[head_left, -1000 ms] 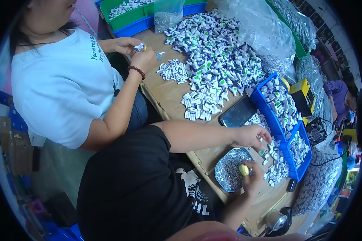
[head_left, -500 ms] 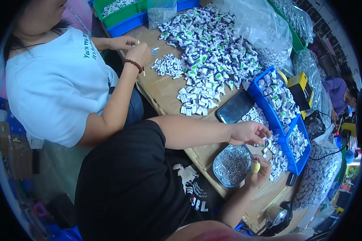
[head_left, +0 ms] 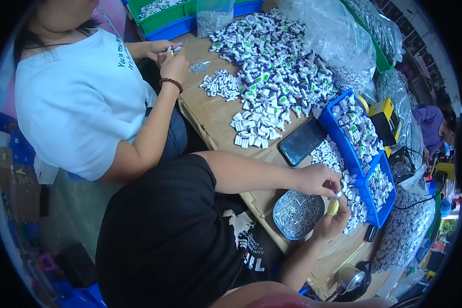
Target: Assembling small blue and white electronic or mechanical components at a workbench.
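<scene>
My left hand is closed in a pinch on a small white plastic piece over the heap of small white parts. Just below it, my right hand is closed, its fingertips meeting the left ones at that piece. A yellow cover, seemingly a finger cot, sits on a fingertip of the right hand. Whatever else the right fingers hold is too small to make out. Beside both hands stands a blue-rimmed bowl full of thin metal pins. A blue two-part bin of white parts lies beyond the hands.
A phone lies near a big pile of white, purple and green pieces. On the left, a co-worker in a light blue shirt handles small parts. Stuffed plastic bags, a small fan and a metal cup stand around.
My hands have come together, the left closing its pinch and the right moving up to meet it. The co-worker's hands have shifted slightly. The whole view has moved a little.
</scene>
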### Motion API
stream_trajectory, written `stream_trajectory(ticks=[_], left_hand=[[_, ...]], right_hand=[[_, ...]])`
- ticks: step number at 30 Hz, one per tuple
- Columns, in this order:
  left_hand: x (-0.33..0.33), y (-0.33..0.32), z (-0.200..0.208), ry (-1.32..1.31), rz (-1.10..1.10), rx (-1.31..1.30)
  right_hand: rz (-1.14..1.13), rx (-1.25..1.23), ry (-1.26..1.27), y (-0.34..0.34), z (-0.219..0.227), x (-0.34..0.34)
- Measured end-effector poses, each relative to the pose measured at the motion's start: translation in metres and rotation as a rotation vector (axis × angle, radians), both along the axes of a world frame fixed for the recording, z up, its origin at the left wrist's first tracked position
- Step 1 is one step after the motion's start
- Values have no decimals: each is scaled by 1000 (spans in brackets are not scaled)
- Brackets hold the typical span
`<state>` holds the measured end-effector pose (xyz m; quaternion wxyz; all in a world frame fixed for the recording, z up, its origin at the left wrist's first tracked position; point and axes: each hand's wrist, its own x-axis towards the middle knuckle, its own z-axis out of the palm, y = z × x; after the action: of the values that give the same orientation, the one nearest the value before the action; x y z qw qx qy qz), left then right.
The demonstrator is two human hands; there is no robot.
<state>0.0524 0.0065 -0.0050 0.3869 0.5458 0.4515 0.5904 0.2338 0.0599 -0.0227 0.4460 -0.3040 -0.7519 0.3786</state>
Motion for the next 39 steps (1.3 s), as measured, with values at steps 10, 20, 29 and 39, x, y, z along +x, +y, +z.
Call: stream_trajectory(ticks=[10, 20, 29, 39], left_hand=[[-7, 2, -1, 173, 24, 122], [-2, 1, -4, 173, -4, 228], [5, 0, 1, 254, 41, 521], [-68, 23, -24, 997, 511, 206]], right_hand=[[47, 581, -215, -8, 31, -15], [-12, 472, -107, -9, 21, -13], [123, 104, -114, -8, 7, 0], [-182, -33, 252, 35, 3, 1]])
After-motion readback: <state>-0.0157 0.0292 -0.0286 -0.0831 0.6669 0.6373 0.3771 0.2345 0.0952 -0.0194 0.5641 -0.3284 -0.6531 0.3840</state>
